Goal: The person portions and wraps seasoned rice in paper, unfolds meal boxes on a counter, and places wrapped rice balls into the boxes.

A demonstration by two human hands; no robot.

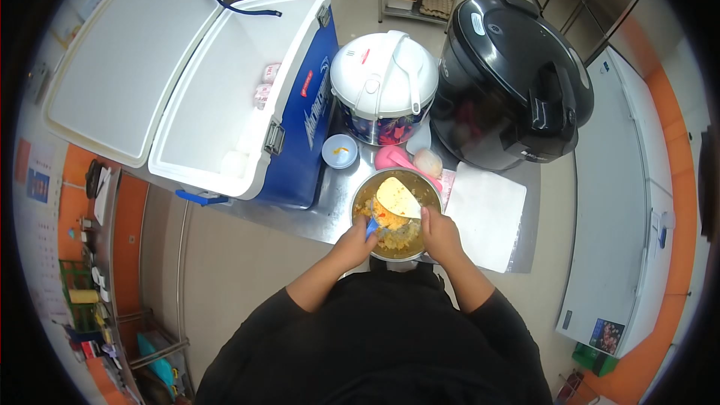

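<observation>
Both your forearms reach forward from the body and angle inward, so your hands face each other across the near half of the pot (365, 193). Your left hand (352, 246) grips the blue handle of a tool (371, 226) at the left rim; the tool's head, partly hidden, sits inside the pot among orange-tinted food (397, 238). Your right hand (441, 234), at the right rim, is closed around the handle of a pale paddle (397, 197), whose blade slants up and left over the food. Counted out, you have one pot, one paddle and one blue-handled tool; beyond them stand two cookers, one white (352, 67) with a white spoon (411, 79) on top, one black (487, 45). There is one blue cooler box (304, 154), lid raised, with two wrapped packs (262, 95) visible inside, one small round container (340, 151) and one white sheet (484, 214). The pot sits at the near edge of the steel table (322, 217), close to your body. Bare steel gives you some room on its left, toward the cooler box; the sheet lies flat just to its right, while the pink utensil (394, 157) crowds its far side.
</observation>
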